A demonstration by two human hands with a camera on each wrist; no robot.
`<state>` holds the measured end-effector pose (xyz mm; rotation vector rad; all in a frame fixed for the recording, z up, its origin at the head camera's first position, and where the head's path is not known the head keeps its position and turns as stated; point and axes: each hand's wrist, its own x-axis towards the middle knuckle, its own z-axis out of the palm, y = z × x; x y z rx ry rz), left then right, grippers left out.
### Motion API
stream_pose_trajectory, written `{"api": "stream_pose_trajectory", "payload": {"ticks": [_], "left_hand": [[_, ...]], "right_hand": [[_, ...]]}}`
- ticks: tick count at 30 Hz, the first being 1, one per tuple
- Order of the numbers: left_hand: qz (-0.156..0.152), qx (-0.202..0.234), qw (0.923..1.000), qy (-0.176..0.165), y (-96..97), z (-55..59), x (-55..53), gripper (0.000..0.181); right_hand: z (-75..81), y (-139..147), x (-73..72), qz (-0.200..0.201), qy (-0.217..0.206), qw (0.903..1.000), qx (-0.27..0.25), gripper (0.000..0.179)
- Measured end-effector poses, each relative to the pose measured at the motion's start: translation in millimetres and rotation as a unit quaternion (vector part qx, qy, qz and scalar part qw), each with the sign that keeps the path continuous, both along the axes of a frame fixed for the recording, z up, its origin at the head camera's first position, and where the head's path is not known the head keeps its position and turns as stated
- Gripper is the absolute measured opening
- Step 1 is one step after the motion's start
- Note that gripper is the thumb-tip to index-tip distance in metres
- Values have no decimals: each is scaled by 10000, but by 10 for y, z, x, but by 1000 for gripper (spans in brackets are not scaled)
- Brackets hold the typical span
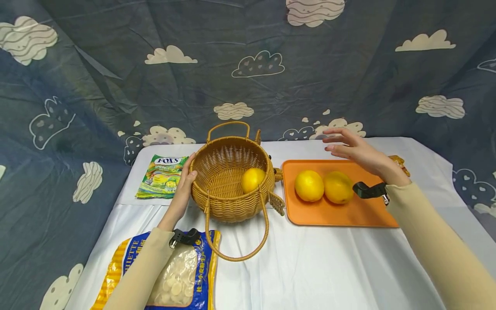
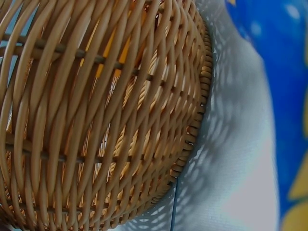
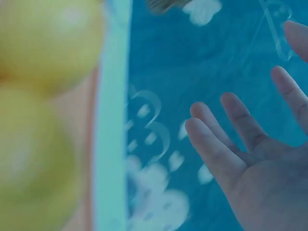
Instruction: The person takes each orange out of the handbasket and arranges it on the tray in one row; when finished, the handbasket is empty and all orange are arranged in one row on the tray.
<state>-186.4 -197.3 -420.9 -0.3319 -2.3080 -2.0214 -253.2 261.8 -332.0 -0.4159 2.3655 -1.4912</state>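
Observation:
A round wicker basket (image 1: 232, 206) with looped handles and fish-like fins stands in the middle. My left hand (image 1: 184, 187) holds its left side in the head view, with the thumb at the rim; in the left wrist view the weave (image 2: 106, 115) fills most of the picture and the fingers are hidden. Inside the basket lies one round yellow-orange fruit (image 1: 253, 180). Two similar fruits, one on the left (image 1: 309, 185) and one on the right (image 1: 338, 187), sit side by side on an orange tray (image 1: 372, 211). Above the tray's far part, my right hand (image 1: 354, 148) hovers with fingers spread, holding nothing.
A green FOX'S candy bag (image 1: 162, 177) lies left of the basket. Nearer, a blue and yellow pasta bag (image 1: 178, 275) lies partly under the left forearm. A small brownish packet (image 1: 400, 164) shows behind the right wrist. Dark cloud-patterned cloth (image 1: 248, 99) hangs behind the white-covered table (image 1: 310, 267).

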Motion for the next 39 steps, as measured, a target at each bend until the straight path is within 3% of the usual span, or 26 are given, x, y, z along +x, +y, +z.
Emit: {"api": "stream_pose_trajectory", "payload": {"ticks": [3, 7, 10, 16, 20, 29, 39], "left_hand": [[35, 16, 10000, 32, -33, -107, -57, 57], [34, 42, 10000, 57, -36, -121, -64, 56], [2, 86, 10000, -8, -23, -71, -45, 56], [-55, 39, 9999, -74, 54, 158, 76, 59], [-29, -22, 10000, -58, 64, 192, 96, 59], [69, 12, 10000, 35, -44, -95, -65, 56], [124, -39, 9999, 78, -38, -113, -60, 56]], "right_hand": [[173, -214, -85, 187, 123, 9994, -253, 52], [370, -494, -188, 496, 179, 9964, -660, 49], [468, -694, -248, 731, 121, 9928, -944, 48], [528, -1076, -318, 1173, -48, 9862, -1167, 47], [497, -1311, -337, 1475, -290, 9838, -978, 46], [440, -1758, -380, 2097, -973, 9728, -171, 48], [332, -2099, -371, 2361, -1719, 9525, 858, 46]]}}
